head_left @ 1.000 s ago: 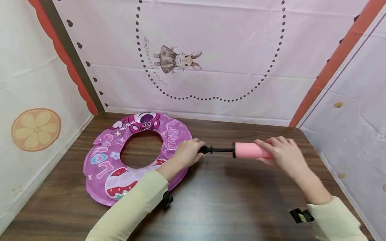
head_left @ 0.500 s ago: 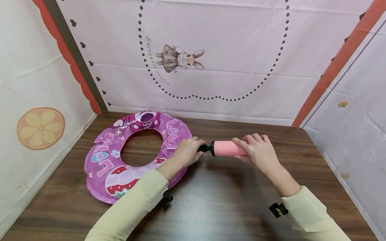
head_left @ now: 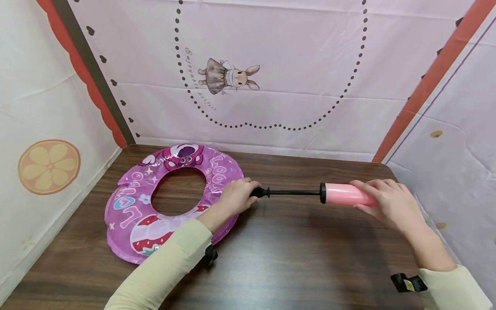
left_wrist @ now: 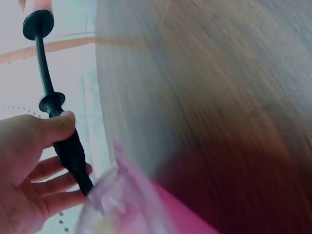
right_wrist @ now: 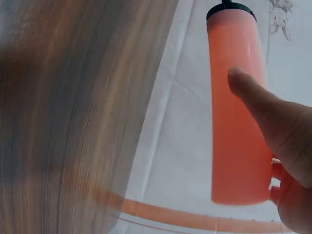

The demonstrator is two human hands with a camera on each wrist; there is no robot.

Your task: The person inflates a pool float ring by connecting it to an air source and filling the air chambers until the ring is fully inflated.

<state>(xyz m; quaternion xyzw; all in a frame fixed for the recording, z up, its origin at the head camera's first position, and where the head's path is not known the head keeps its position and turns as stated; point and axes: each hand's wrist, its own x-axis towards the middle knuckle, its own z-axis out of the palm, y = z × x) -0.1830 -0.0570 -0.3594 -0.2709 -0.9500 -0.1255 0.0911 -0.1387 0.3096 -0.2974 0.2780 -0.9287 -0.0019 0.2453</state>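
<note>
A hand air pump has a pink barrel [head_left: 342,193] and a thin black rod [head_left: 295,192], drawn far out to the left. My right hand [head_left: 393,206] grips the barrel, its thumb along the side in the right wrist view. The black end piece [left_wrist: 70,152] is pinched between the thumb and fingers of my left hand [head_left: 237,196]. In the left wrist view its narrow tip meets clear plastic on a purple inflatable swim ring [head_left: 123,215]; the exact joint is blurred. The ring lies on the table, puffed out with some creases, beside and under my left forearm.
The brown wood-grain table [head_left: 271,267] has printed cloth walls behind it and at both sides. A rabbit picture [head_left: 228,77] shows on the back cloth [head_left: 310,64]. Black wrist cameras [head_left: 408,283] sit at the sleeves.
The right hand first slid the barrel left until the rod nearly vanished, then drew it back right, exposing more rod than before. The left hand stayed nearly still at the ring.
</note>
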